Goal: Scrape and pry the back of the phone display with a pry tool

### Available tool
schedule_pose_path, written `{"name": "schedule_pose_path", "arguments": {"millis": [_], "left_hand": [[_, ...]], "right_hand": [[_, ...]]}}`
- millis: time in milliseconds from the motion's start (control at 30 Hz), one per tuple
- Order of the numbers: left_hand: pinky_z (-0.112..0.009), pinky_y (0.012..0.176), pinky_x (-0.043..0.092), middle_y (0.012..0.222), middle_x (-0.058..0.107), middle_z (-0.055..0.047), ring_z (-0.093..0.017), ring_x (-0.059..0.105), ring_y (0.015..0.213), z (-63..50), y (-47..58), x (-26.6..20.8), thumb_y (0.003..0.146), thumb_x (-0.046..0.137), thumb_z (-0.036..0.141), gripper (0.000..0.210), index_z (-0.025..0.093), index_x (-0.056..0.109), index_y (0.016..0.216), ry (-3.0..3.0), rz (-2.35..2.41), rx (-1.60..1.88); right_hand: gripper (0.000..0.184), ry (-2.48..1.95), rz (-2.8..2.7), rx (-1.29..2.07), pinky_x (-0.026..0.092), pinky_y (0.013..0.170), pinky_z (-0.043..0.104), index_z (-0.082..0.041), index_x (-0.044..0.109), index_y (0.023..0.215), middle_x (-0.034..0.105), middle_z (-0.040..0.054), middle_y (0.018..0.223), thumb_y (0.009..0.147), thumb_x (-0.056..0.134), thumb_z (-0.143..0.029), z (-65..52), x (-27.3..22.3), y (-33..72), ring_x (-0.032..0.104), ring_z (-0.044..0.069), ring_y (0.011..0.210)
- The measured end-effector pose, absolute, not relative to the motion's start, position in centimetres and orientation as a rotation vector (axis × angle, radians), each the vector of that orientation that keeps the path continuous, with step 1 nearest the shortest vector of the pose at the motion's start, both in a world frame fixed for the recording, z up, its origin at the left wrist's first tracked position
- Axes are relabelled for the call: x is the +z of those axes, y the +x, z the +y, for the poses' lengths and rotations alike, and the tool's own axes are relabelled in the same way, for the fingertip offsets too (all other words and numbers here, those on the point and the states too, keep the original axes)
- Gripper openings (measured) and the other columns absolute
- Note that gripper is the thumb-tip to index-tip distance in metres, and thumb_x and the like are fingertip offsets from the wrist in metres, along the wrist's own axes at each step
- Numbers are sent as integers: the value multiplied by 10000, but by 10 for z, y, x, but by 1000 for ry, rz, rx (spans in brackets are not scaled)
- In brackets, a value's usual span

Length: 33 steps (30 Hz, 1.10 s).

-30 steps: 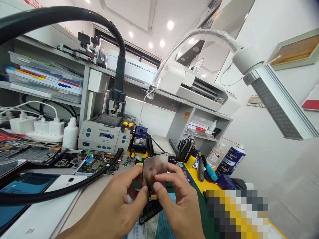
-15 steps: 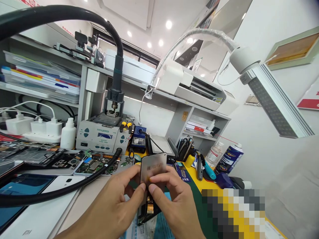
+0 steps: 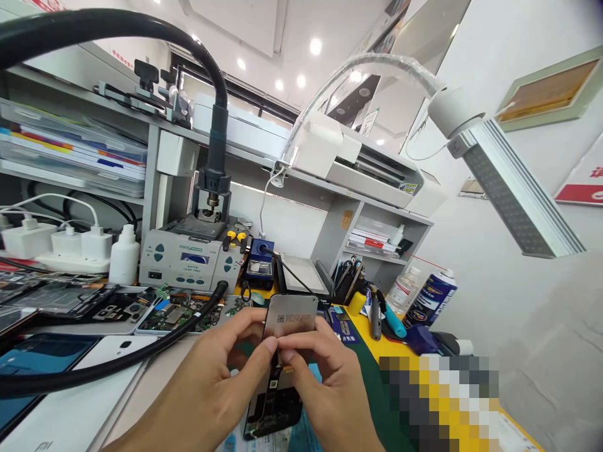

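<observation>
Silver-and-black rectangular phone panel (image 3: 292, 326), one piece, held tilted by bare left hand (image 3: 219, 376) and bare right hand (image 3: 330, 373)
Location: directly before me, above dark-green flat work mat (image 3: 384, 402) and blue-and-white printed sheet (image 3: 311, 436); whether its lower edge touches either, I cannot tell. Handling, by my estimate: light, thin, stiff, smooth enough to slip, fragile if bent; best taken by both long edges, sparing the small orange flat ribbon (image 3: 288, 369). Orientation: back face towards me; long axis from the black end, low and near, to the silver end, up and away, leaning slightly right. Fingers, left: thumb on the back, others curled round the left edge, grasping. Fingers, right: thumb and forefinger bent close by the ribbon, the rest holding the right edge; pinch on the ribbon itself, I cannot confirm
</observation>
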State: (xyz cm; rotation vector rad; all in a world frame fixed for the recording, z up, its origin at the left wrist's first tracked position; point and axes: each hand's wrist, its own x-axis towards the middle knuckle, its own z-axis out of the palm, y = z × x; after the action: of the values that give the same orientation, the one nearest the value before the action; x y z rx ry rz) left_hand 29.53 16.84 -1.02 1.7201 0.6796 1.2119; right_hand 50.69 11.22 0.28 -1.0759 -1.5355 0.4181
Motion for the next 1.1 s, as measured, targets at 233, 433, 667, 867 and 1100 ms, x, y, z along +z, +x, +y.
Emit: {"name": "schedule_pose_path", "arguments": {"millis": [233,433,667,867,1100], "left_hand": [[-297,1017,764,1576,904,-131,-303,910,1291,170,296,-11,1260,663,731,591,296,863,1606,1700,665,1130],[-293,976,766,1576,899,-125,-297,905,1291,167,294,-11,1284,640,685,557,296,845,1627,1697,670,1122],[-338,1119,763,1576,899,-121,-323,879,1406,168,296,-12,1275,673,668,526,297,865,1595,1684,672,1136],[-340,1121,753,1518,912,-106,-314,887,1328,164,293,-8,1250,696,681,525,304,872,1572,1616,646,1127],[-287,865,724,1406,913,-92,-243,823,1011,167,290,-14,1228,645,495,448,297,876,1557,1692,689,1125]], "right_hand": [[266,-1041,-1449,595,679,1097,392,-286,965,1107,898,74,1147,919,802,-191,110,-4,511,837,293,1138],[325,-1155,-1224,701,563,781,287,-273,727,1053,756,-1,986,852,981,-299,101,11,491,665,210,869],[443,-1176,-1199,702,529,731,274,-275,603,912,728,-7,914,917,1020,-426,106,12,490,629,190,821],[456,-1157,-1238,722,537,700,275,-263,641,902,751,12,913,972,1004,-530,113,-1,497,648,189,790],[481,-1172,-1181,701,534,689,271,-264,648,874,715,-6,847,955,1023,-554,111,5,493,620,183,756]]}}
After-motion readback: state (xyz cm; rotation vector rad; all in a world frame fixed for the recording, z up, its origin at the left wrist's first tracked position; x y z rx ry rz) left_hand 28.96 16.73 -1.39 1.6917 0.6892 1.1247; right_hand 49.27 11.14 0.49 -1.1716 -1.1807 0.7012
